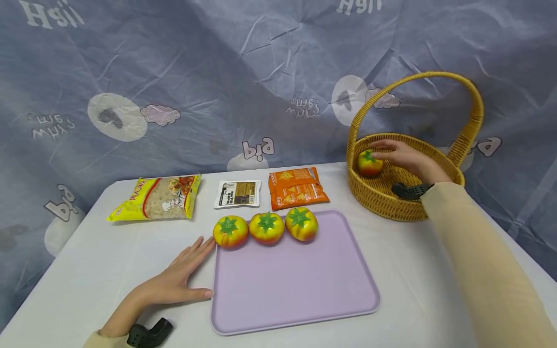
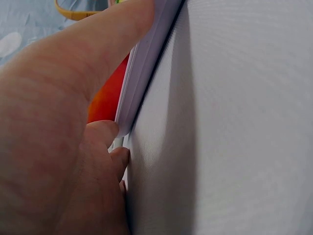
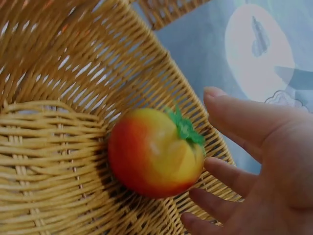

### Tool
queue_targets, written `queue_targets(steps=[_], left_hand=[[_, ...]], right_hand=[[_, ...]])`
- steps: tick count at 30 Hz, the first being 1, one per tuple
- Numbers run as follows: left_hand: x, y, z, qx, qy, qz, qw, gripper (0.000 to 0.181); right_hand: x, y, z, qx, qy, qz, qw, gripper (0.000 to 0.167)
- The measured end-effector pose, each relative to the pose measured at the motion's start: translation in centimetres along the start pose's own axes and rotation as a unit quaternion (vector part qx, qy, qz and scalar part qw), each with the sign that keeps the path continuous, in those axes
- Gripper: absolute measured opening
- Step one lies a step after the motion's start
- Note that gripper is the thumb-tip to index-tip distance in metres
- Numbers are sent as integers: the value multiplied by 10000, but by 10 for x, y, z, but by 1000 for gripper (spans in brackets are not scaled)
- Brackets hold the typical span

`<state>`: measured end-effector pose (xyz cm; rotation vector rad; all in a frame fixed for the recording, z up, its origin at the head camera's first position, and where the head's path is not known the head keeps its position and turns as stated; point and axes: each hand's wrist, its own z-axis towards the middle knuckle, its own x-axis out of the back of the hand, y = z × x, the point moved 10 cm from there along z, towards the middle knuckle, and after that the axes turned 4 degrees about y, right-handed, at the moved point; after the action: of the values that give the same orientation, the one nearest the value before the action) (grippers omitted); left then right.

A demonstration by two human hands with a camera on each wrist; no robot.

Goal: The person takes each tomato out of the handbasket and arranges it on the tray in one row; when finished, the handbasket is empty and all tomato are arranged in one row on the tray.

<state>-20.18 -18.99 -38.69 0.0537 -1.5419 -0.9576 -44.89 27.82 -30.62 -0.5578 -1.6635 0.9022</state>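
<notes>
Inside the wicker basket [image 1: 383, 205] lies a red-and-yellow toy tomato [image 3: 156, 154] with a green leafy top. My right hand [image 1: 402, 157] reaches over the rim beside it, thumb and fingers spread around its leafy side and not closed on it. Whether a fingertip touches it, I cannot tell. Three similar toy tomatoes [image 1: 267, 228] sit in a row along the back of a lilac tray [image 1: 296, 285]. My left hand [image 1: 174, 280] rests on the table with fingers extended, its thumb and fingertips at the tray's left edge, close to the leftmost tomato.
Behind the tray lie a yellow bag [image 1: 163, 198], a small white packet [image 1: 237, 194] and an orange packet [image 1: 297, 187]. The basket's tall handle [image 1: 476, 108] arches above my right hand. A grey-blue printed cloth [image 1: 196, 72] hangs behind the white table [image 1: 404, 280].
</notes>
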Motion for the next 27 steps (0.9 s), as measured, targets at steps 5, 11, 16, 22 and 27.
queue_targets(steps=[5,11,16,22,27], left_hand=[[-1,-3,1,129,-51,15,9999,98],[0,-4,1,127,-37,64,9999,98],[-1,-4,1,77,-16,43,10000,97],[-3,-6,0,186,-44,16,9998,99],[-2,-5,0,149,3,20,9999,98]], right_hand=[[-6,2,-3,-56,-283,-204,9994,63],[-10,3,-2,39,-334,-86,9994,60],[-15,6,-2,54,-515,13,9987,56],[-23,11,-2,-92,-864,75,9962,63],[-27,11,-4,-135,-972,133,9951,64]])
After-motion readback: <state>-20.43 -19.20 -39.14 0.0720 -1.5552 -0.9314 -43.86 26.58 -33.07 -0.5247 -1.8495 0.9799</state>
